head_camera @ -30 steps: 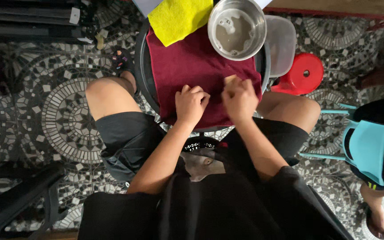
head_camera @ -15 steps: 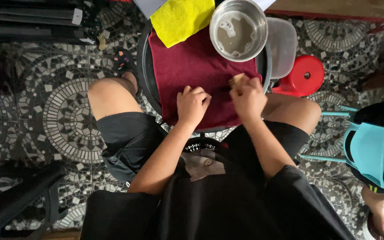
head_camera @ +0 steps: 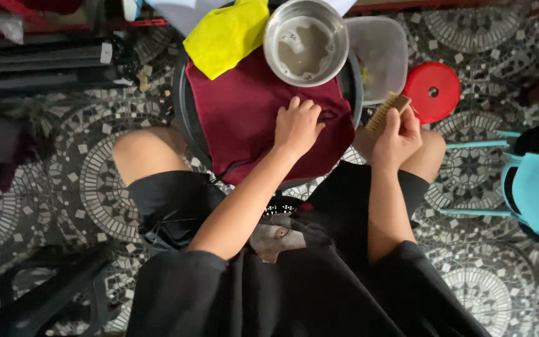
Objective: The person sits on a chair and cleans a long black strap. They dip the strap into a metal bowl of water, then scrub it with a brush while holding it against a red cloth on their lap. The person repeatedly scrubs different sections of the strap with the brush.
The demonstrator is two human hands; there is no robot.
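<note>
the person's left hand [head_camera: 297, 126] lies flat, fingers spread open, pressing the dark red cloth [head_camera: 251, 118] spread over a round basin [head_camera: 185, 115]. the right hand [head_camera: 397, 138], off past the basin's edge over the knee, grips a small scrubbing brush [head_camera: 387, 111], lifted clear of the cloth. scrubbing looks midway, rinsing not begun. beyond lie a yellow cloth [head_camera: 226, 37] and a steel bowl [head_camera: 305, 41] of cloudy water.

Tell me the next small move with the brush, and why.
Probably bring the brush back over the dark red cloth. The right hand holds it off the basin edge, while the left hand presses the cloth flat, ready for scrubbing.
</note>
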